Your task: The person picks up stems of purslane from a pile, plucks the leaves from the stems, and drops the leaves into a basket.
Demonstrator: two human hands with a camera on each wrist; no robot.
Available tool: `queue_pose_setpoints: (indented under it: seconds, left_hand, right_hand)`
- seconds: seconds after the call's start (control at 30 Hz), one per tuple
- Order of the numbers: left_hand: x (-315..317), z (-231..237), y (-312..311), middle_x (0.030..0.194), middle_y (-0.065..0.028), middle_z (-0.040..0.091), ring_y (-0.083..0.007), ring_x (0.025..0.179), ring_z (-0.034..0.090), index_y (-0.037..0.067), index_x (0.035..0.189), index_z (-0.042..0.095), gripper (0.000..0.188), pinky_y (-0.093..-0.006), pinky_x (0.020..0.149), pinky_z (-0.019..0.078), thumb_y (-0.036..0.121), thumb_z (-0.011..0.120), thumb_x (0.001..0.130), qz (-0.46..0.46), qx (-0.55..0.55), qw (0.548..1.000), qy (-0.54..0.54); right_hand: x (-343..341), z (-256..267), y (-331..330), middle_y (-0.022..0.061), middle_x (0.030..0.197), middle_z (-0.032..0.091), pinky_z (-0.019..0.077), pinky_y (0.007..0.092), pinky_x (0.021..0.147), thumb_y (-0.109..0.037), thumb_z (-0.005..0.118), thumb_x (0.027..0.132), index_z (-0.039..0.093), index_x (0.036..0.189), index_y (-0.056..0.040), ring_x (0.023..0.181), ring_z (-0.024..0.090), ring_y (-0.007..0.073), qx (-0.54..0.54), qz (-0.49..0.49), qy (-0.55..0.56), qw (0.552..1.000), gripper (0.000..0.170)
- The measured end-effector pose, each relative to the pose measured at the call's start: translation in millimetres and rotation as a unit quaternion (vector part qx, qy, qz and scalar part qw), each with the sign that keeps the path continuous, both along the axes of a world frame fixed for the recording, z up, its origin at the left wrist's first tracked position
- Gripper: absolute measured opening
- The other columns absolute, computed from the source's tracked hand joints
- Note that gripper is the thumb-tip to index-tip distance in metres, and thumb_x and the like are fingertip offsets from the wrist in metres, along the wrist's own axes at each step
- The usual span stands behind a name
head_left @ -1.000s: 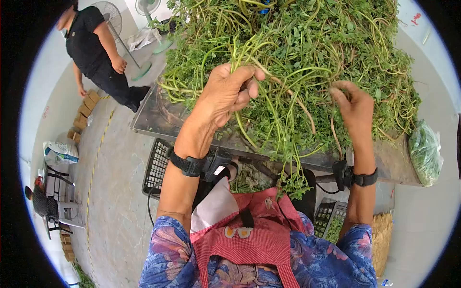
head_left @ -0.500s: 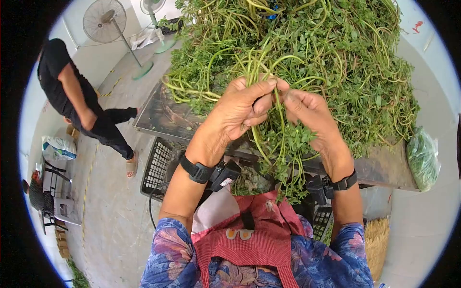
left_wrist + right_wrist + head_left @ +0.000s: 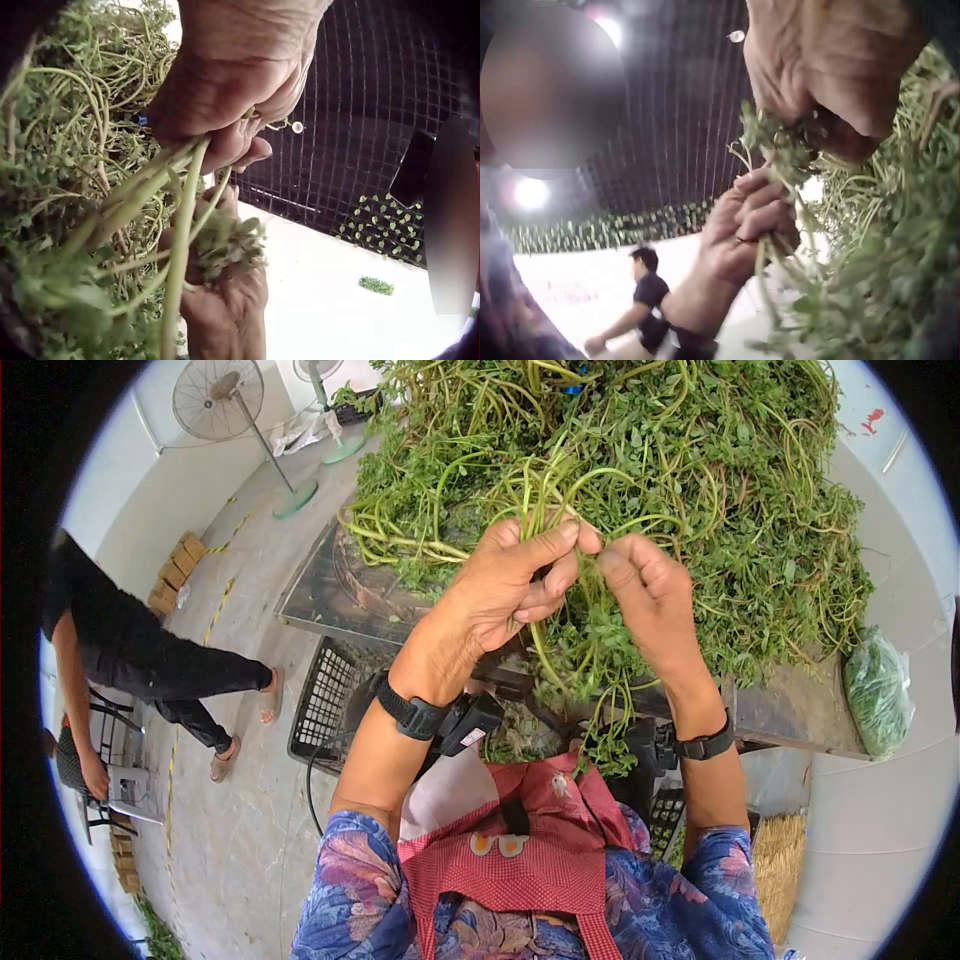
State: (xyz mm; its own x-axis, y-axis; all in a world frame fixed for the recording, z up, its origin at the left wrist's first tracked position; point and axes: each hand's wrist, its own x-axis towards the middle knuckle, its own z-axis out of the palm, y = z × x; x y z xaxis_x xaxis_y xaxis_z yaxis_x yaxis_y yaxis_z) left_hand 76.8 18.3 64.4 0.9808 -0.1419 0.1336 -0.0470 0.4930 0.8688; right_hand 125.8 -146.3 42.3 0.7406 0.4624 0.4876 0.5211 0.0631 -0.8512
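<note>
A bunch of green stems (image 3: pixel 533 498) is being gripped in the left hand (image 3: pixel 520 580), with the fingers curled round it and the thumb being pressed along the top. The stems are being held in front of the big leafy pile (image 3: pixel 750 540), just above the near edge of the table (image 3: pixel 318 595), and some leafy ends are hanging down past that edge toward the red apron (image 3: pixel 520 860).

The main change is being seen at the right hand (image 3: pixel 655 595): a second ago it was being held well apart, over the pile's near side — now its fingertips are being kept just beside those of the left. Its fingers are being curled in close to a leafy sprig (image 3: pixel 776 139), as is being shown from the right wrist; whether the sprig is being pinched or only touched cannot be told. For the work in hand, this means that the same bunch is being attended to by both hands, and not by the left alone.

The filled plastic bag (image 3: pixel 878 695) is being left untouched at the table's corner. At the far left, the floor is being crossed by a person in black (image 3: pixel 150 655) — farther toward the view's edge than before.
</note>
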Motion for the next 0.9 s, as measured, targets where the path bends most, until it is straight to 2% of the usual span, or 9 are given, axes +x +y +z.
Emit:
queue_pose_setpoints:
  seconds: [0.1,0.2,0.3,0.37,0.43,0.47,0.5,0.57,0.9]
  left_hand:
    - [1,-2,4,0.049,0.001,0.043,-0.0044,0.035,0.03,-0.001,0.093,0.057,0.02,-0.0174,0.031,0.0226,0.018,0.052,0.091,-0.01,-0.04,0.999,0.009]
    - [0,-2,6,0.051,-0.0008,0.046,-0.0046,0.035,0.031,-0.001,0.095,0.057,0.02,-0.0173,0.031,0.0238,0.018,0.051,0.092,-0.021,-0.046,0.999,0.0]
    - [0,0,4,0.054,-0.0026,0.05,-0.0045,0.035,0.033,-0.002,0.097,0.056,0.021,-0.0172,0.03,0.0256,0.018,0.05,0.092,-0.024,-0.062,0.998,0.019]
    - [1,0,5,0.056,-0.0033,0.051,-0.0044,0.035,0.033,-0.002,0.098,0.056,0.021,-0.0172,0.03,0.0262,0.017,0.05,0.092,-0.026,-0.065,0.997,0.024]
    - [1,0,5,0.057,-0.004,0.052,-0.0043,0.035,0.034,-0.003,0.099,0.055,0.021,-0.0173,0.03,0.0268,0.017,0.05,0.092,-0.028,-0.066,0.997,0.027]
    - [1,-1,4,0.056,-0.0033,0.051,-0.0041,0.035,0.034,-0.003,0.099,0.055,0.021,-0.0171,0.03,0.0265,0.017,0.049,0.093,-0.028,-0.067,0.997,0.023]
    - [1,-2,3,0.055,-0.0026,0.05,-0.0039,0.034,0.034,-0.003,0.1,0.055,0.022,-0.017,0.029,0.0262,0.016,0.049,0.093,-0.029,-0.067,0.997,0.019]
    - [3,-5,3,0.052,-0.0013,0.048,-0.0036,0.034,0.033,-0.003,0.1,0.055,0.021,-0.0168,0.029,0.0255,0.016,0.049,0.093,-0.038,-0.069,0.996,0.027]
    - [1,-4,-4,0.043,0.0038,0.037,-0.0026,0.03,0.029,-0.004,0.103,0.054,0.024,-0.0168,0.028,0.0228,0.017,0.052,0.091,-0.026,-0.051,0.997,0.047]
  right_hand:
    - [-2,-6,-6,-0.0023,0.07,0.048,0.0351,0.0196,0.05,-0.023,0.052,0.092,0.055,0.09,-0.0071,0.057,0.041,0.0055,0.181,0.084,0.217,0.956,0.016]
    - [0,-12,-10,-0.0007,0.071,0.051,0.0376,0.0208,0.046,-0.025,0.052,0.091,0.055,0.092,-0.0085,0.055,0.046,0.0092,0.294,0.305,0.406,0.81,0.017]
    - [2,-26,-9,0.0015,0.078,0.058,0.0447,0.0223,0.051,-0.025,0.055,0.09,0.055,0.095,-0.0085,0.062,0.055,0.0118,0.343,0.26,0.495,0.755,0.018]
    - [-5,-27,-8,0.0021,0.086,0.062,0.0488,0.0241,0.059,-0.023,0.056,0.088,0.056,0.098,-0.0085,0.071,0.06,0.0135,0.35,0.267,0.478,0.76,0.017]
    - [-51,10,4,-0.0028,0.074,0.055,0.0474,0.0186,0.055,-0.014,0.049,0.091,0.052,0.089,-0.0077,0.062,0.056,0.01,0.248,-0.095,0.375,0.888,0.008]
    - [-46,-18,-1,-0.0033,0.078,0.058,0.0474,0.0187,0.059,-0.011,0.056,0.087,0.055,0.1,-0.0055,0.066,0.057,0.0081,0.151,-0.108,0.098,0.978,0.015]
    - [-30,-26,-6,-0.0033,0.078,0.058,0.0474,0.0187,0.059,-0.011,0.056,0.087,0.055,0.1,-0.0055,0.066,0.057,0.0081,0.15,-0.109,0.098,0.978,0.015]
    - [2,-28,-11,-0.001,0.086,0.059,0.0479,0.0213,0.063,-0.011,0.06,0.085,0.055,0.11,-0.0022,0.073,0.059,0.008,0.251,0.21,0.39,0.861,0.027]
    - [-9,-13,-6,-0.0009,0.08,0.058,0.04,0.0195,0.062,-0.014,0.068,0.08,0.062,0.101,-0.0004,0.068,0.05,0.0051,0.116,0.074,0.311,0.94,0.025]
